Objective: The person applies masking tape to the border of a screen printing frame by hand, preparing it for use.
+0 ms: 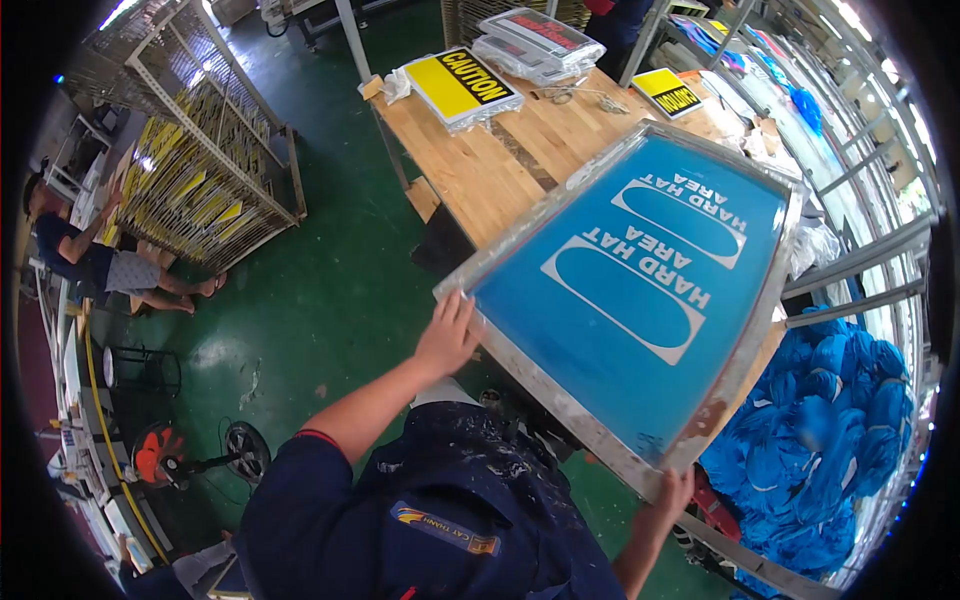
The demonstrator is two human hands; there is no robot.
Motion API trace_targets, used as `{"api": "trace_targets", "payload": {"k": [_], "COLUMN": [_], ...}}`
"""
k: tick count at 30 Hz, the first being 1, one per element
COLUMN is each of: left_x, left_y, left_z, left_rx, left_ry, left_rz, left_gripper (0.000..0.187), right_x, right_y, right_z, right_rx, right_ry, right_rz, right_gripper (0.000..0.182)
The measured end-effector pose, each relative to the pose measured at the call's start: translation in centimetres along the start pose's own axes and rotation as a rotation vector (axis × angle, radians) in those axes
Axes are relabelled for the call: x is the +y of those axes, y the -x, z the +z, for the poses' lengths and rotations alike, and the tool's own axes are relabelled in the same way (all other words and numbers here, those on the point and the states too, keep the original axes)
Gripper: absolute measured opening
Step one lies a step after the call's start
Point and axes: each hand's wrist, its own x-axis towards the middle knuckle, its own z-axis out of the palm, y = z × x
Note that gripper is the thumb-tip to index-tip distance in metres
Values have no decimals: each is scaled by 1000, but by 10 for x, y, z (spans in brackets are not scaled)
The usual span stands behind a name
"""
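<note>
Both hands grip a blue screen-printing frame (640,290) reading "HARD HAT AREA" twice: the left hand (447,338) closed on its near-left edge, the right hand (672,492) clasping its bottom corner. The frame is tilted over the wooden table (480,170), where yellow "CAUTION" signs (460,85) lie beyond it.

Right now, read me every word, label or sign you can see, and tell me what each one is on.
"HARD HAT AREA", twice: blue screen frame, held by left hand and right hand.
"CAUTION": yellow sign on the wooden table.
Black word on the small yellow sign: too small to read.
Sleeve badge: blurred.
Wrapped packs: unreadable.
</note>
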Motion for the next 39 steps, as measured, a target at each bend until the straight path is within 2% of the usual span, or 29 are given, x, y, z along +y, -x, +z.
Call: {"api": "trace_targets", "payload": {"k": [1, 2, 3, 4, 5, 8, 11, 14, 15, 17, 20, 21, 22, 24, 26, 27, 28, 30, 31, 32, 33, 34, 35, 36, 38, 39], "left_x": [21, 41, 55, 67, 73, 76, 31, -14, 2, 2, 50, 63, 73, 82, 85, 55, 70, 67, 33, 26, 24, 28, 36, 41, 23, 20], "left_y": [11, 17, 19, 19, 21, 32, 57, 42, 16, -22, -78, -93, -107, -133, -157, -176, -161, -157, -168, -169, -167, -163, -159, -156, -160, -163], "left_z": [4, 3, -1, -5, -10, -23, 2, -3, -47, -92, -236, -267, -293, -335, -365, -368, -390, -406, -402, -401, -398, -397, -397, -396, -394, -392], "left_rx": [-27, -51, -132, -213, -299, -617, -730, -1133, -1145, -909, -752, -713, -688, -669, -587, -586, -277, -273, -312, -340, -375, -359, -341, -323, -328, -326], "left_ry": [-2, -1, 77, 155, 235, 198, 58, 336, 481, 899, 1208, 1263, 1360, 1525, 1709, 1647, 1265, 1310, 1150, 1147, 1139, 1142, 1147, 1148, 1040, 993], "left_rz": [-4, -9, -28, -47, -62, 77, 202, 0, -137, -56, 127, 164, 196, 204, -3, -59, -39, -193, -115, -93, -78, -80, -80, -79, -24, 5], "left_gripper": [72, 71, 72, 74, 75, 74, 80, 83, 84, 90, 109, 113, 108, 104, 102, 91, 76, 64, 70, 76, 81, 85, 89, 93, 89, 87], "right_x": [-13, -17, -31, -52, -84, -118, -139, -164, -167, -165, -141, -138, -135, -106, -52, 2, 64, 170, 198, 223, 260, 249, 234, 238, 266, 255], "right_y": [7, 10, 15, 22, 28, 46, 61, 71, 74, 75, 73, 61, 44, 18, -17, -40, -53, -49, -38, -31, -30, -27, -26, -33, -29, -22], "right_z": [-15, -31, -49, -49, -37, -26, 33, 138, 164, 206, 247, 270, 291, 305, 303, 292, 280, 261, 260, 265, 273, 289, 288, 281, 275, 277], "right_rx": [151, 227, 133, 180, 110, 276, 137, 332, 365, 424, 77, -29, -138, -42, 74, 104, 131, 290, 223, 151, 127, 103, 173, 145, 94, 118], "right_ry": [-34, -141, -143, -150, -57, -108, -130, 143, 210, 346, 129, -9, -147, -7, 307, 389, 460, 467, 506, 544, 301, 54, -102, -102, -113, -188], "right_rz": [9, -105, -170, -233, -309, -446, -667, -822, -856, -926, -1015, -1127, -1235, -1067, -757, -508, -252, 27, 86, 145, 278, 405, 522, 500, 481, 461], "right_gripper": [73, 73, 78, 77, 76, 78, 80, 105, 110, 119, 119, 105, 90, 65, 47, 43, 40, 43, 47, 51, 55, 59, 61, 60, 59, 59]}}
